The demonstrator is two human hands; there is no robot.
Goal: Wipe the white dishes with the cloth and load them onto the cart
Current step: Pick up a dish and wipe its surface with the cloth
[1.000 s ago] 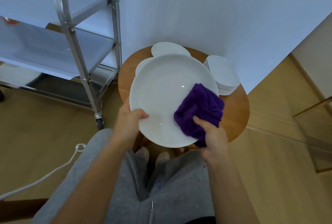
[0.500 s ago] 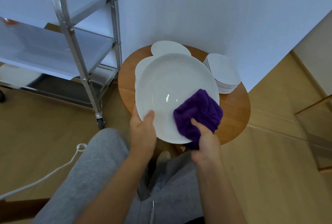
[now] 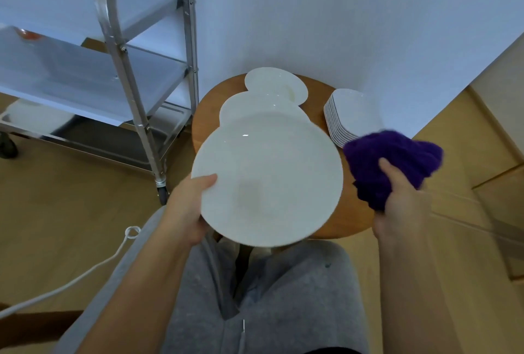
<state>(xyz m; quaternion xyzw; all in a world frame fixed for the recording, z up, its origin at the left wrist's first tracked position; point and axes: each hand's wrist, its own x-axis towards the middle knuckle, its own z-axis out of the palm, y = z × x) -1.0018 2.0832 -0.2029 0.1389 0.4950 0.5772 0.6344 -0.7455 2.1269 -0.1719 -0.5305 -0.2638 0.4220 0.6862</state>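
My left hand [image 3: 188, 206] grips the left rim of a large white plate [image 3: 269, 180], thumb on top, holding it above the round wooden table [image 3: 204, 124]. To the plate's right, my right hand [image 3: 399, 206] holds a bunched purple cloth [image 3: 391, 160], which is off the plate. On the table lie another large white plate [image 3: 255, 104], a smaller oval dish [image 3: 276, 84] behind it, and a stack of several small white plates [image 3: 348, 115] at the right. The metal cart [image 3: 122, 64] stands to the left.
The cart has steel shelves and a caster [image 3: 161, 197] close to my left knee. A white dish [image 3: 37, 114] sits on its bottom shelf. A white cable [image 3: 85, 274] trails over the wooden floor at the left. A white wall is behind the table.
The cloth has come off the plate and moved right with my right hand. My left hand still holds the plate, now held lower and more level over the table's front.
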